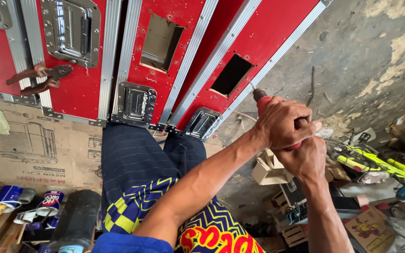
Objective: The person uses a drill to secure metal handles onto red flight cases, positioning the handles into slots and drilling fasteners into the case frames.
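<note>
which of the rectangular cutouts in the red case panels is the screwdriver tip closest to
The dark rectangular cutout in the rightmost red panel; the red-handled screwdriver tip sits beside its lower right edge. The other cutout lies farther left.

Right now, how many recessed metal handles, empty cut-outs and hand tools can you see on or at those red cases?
Recessed metal handles: 3
Empty rectangular cut-outs: 2
Rusty pliers: 1
Red-handled screwdriver, gripped by both hands: 1
Total: 7

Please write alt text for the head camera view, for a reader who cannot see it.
Both hands, the left hand over the right hand, grip a red-handled screwdriver, its tip near the metal edge of a red flight case with rectangular cutouts. Rusty pliers lie on another case; cardboard covers the floor.
</note>
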`<action>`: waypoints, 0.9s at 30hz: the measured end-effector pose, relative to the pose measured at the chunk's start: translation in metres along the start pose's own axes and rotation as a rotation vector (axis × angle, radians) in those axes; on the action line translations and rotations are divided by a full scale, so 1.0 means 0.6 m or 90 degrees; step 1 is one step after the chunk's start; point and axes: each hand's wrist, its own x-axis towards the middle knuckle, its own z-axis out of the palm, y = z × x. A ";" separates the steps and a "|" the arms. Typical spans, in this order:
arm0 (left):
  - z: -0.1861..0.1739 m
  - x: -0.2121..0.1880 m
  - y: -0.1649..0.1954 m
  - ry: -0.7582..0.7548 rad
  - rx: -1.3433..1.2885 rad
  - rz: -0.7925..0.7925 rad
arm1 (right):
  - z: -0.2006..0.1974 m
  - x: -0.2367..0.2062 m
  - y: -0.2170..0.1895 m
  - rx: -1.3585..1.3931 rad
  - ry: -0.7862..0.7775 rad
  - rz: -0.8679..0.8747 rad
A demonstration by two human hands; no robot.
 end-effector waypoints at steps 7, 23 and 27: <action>0.004 0.020 -0.005 0.031 -0.022 0.012 | -0.003 0.021 0.021 0.028 0.055 -0.104; -0.010 -0.013 0.074 0.099 -0.041 0.083 | -0.057 -0.060 -0.012 -0.011 0.012 0.020; -0.030 0.004 0.069 0.094 -0.003 0.095 | -0.034 -0.030 -0.029 0.030 0.060 -0.037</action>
